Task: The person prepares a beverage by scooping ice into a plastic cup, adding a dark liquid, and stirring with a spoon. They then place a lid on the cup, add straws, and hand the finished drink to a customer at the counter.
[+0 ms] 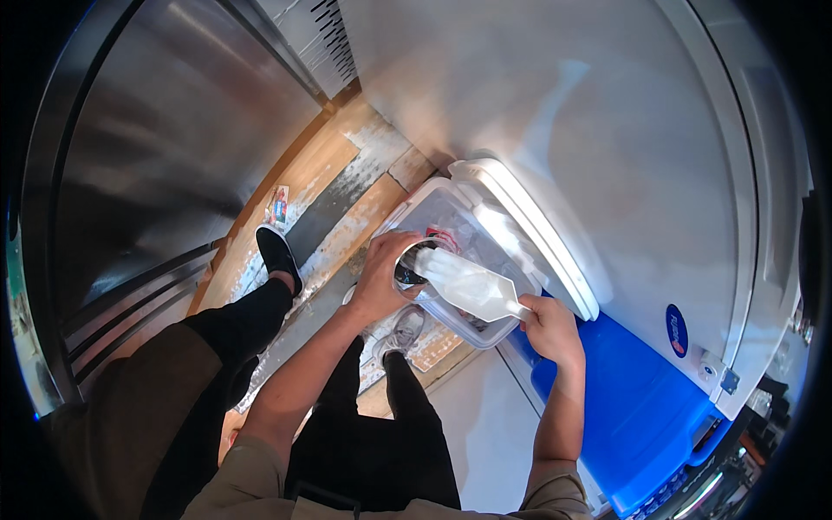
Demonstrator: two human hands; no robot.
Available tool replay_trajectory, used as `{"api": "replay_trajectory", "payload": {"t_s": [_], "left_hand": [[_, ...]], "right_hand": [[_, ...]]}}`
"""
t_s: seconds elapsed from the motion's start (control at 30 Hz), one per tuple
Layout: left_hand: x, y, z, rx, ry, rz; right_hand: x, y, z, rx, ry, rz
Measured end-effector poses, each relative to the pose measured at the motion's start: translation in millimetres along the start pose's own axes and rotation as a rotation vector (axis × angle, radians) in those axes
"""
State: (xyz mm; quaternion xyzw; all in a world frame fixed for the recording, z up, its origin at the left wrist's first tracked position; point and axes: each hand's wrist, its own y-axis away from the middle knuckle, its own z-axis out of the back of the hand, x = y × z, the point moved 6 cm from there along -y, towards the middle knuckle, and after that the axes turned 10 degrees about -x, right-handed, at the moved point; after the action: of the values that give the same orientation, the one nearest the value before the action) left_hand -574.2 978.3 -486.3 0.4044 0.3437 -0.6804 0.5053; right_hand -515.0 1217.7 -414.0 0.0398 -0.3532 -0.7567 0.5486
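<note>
My left hand (381, 276) is wrapped round a cup (406, 272) with a dark inside, its mouth tilted toward the right. In my right hand (555, 331) is the handle of a white plastic scoop (484, 293). The scoop carries whitish, clear pieces that look like ice, and its front edge lies at the cup's mouth. Below both hands stands a clear plastic bin (475, 333). A red-and-white item (444, 234) shows inside the bin; the scoop hides part of its contents.
A white lid (546, 247) leans upright along the bin's right side. Right of it are a blue container (637, 390) and a large white cabinet (624, 130). A steel cabinet (173, 130) stands left. Another person's leg and black shoe (277, 253) are close on my left, near a small packet (279, 206).
</note>
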Motion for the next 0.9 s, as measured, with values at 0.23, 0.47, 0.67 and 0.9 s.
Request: {"api": "replay_trajectory", "payload": {"t_s": [0.23,0.47,0.67,0.9], "left_hand": [[10,2,7,-0.136,0.105,-0.054],[19,6,16,-0.125,0.111,0.019],[43,25,51,-0.251,0.315,0.271],[65,46,113,-0.442,0.067,0.242]], "right_hand": [[58,26,52,-0.176,0.123,0.115],[86,56,92,-0.376,0.192,0.210],[17,-16,-4,-0.060,0.256,0.059],[-11,-117,-202,0.203,0.299,-0.103]]}}
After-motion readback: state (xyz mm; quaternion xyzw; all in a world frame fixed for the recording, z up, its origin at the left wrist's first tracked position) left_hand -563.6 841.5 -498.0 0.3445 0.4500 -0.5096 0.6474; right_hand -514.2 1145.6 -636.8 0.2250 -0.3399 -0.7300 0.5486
